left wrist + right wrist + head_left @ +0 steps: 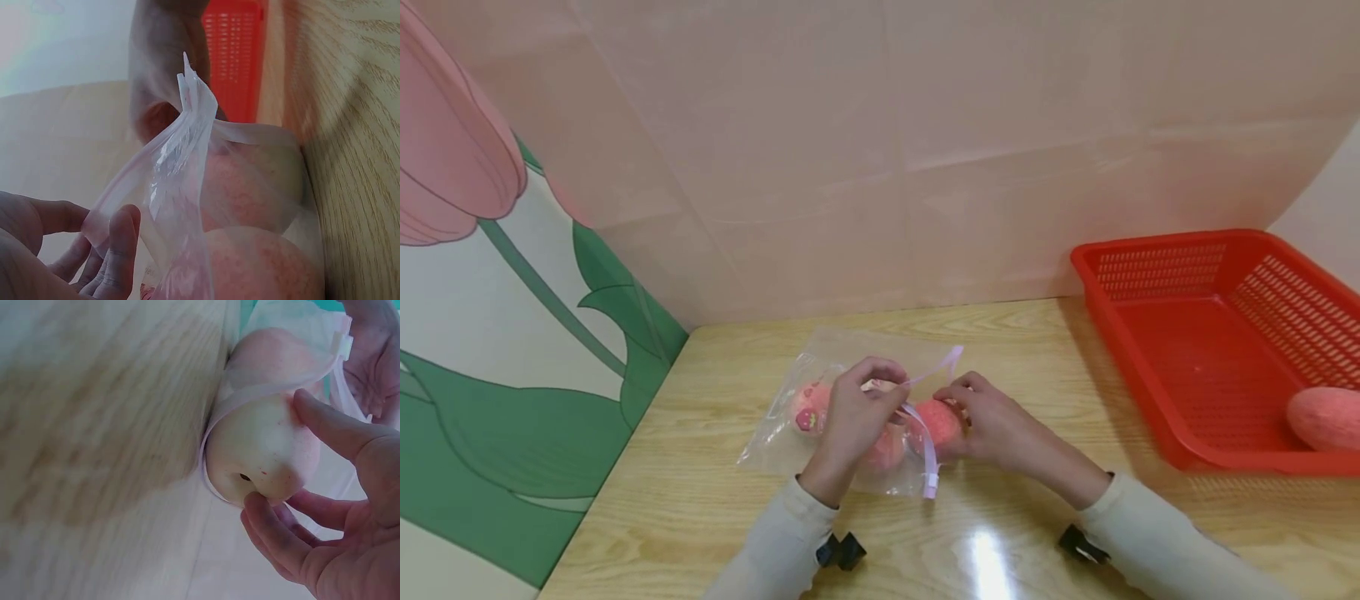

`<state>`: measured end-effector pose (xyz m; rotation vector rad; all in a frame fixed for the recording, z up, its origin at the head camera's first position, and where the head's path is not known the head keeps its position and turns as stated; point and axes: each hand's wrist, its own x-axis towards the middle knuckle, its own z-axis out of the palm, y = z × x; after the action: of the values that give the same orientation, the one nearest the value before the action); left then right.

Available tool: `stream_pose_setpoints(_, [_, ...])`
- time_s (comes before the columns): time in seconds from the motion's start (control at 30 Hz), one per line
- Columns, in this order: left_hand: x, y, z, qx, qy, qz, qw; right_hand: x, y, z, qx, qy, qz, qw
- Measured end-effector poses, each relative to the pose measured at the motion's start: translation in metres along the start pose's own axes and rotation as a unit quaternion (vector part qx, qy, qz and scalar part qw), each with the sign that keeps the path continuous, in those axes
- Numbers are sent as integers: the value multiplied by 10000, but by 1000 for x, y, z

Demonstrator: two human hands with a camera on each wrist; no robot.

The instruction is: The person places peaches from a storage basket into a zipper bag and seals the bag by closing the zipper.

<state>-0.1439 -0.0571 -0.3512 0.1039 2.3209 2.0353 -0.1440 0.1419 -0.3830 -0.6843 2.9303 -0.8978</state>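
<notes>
A clear zip bag (857, 342) with a pale pink slider strip lies on the table, several pink peaches inside it. My left hand (865, 408) pinches the upper edge of the bag's mouth between thumb and fingers, holding it raised, as the left wrist view of the bag (181, 169) shows. At the mouth, my right hand (996, 421) grips a peach (262, 444) with thumb and fingertips. That peach sits partly within the opening, its stem hollow facing out, with the strip's lower edge passing around it. Behind it, another peach (272, 356) shows through the plastic.
To the right stands a red plastic basket (1150, 392) with slotted walls, a pink fruit (1326, 418) in its near right part. The wooden table (700, 500) meets a pale covered wall (820, 167) at the back. A tulip-patterned panel (535, 433) borders the left side.
</notes>
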Motion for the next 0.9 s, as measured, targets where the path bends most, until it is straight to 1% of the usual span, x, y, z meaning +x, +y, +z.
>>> stream_pose_setpoints(0.07, [0, 0, -1, 26, -11, 29, 10000, -1, -1, -1, 33, -102, -121, 9999])
stream_pose_setpoints(0.13, [0, 0, -1, 51, -6, 37, 10000, -2, -1, -3, 61, -214, -138, 9997])
stream_pose_setpoints(0.23, [0, -1, 0, 81, 0, 47, 10000, -3, 0, -6, 92, -405, -59, 9991])
stream_pose_setpoints(0.3, [0, -1, 0, 93, 3, 42, 9999, -4, 1, -6, 92, -450, 37, 9989])
stream_pose_setpoints(0.47, [0, 0, 0, 39, -32, 29, 10000, -2, 2, -2, 146, -174, 531, 9983])
stream_pose_setpoints(0.53, [0, 0, 0, 18, -41, 13, 10000, -1, 2, 1, 234, -54, 634, 9977])
stream_pose_setpoints(0.73, [0, -1, 0, 45, -72, -11, 10000, 0, 2, 1, 407, 92, 441, 9982])
stream_pose_setpoints(0.9, [1, -2, 0, 9, -100, -48, 9999, -1, -2, -3, 366, -71, 304, 9988])
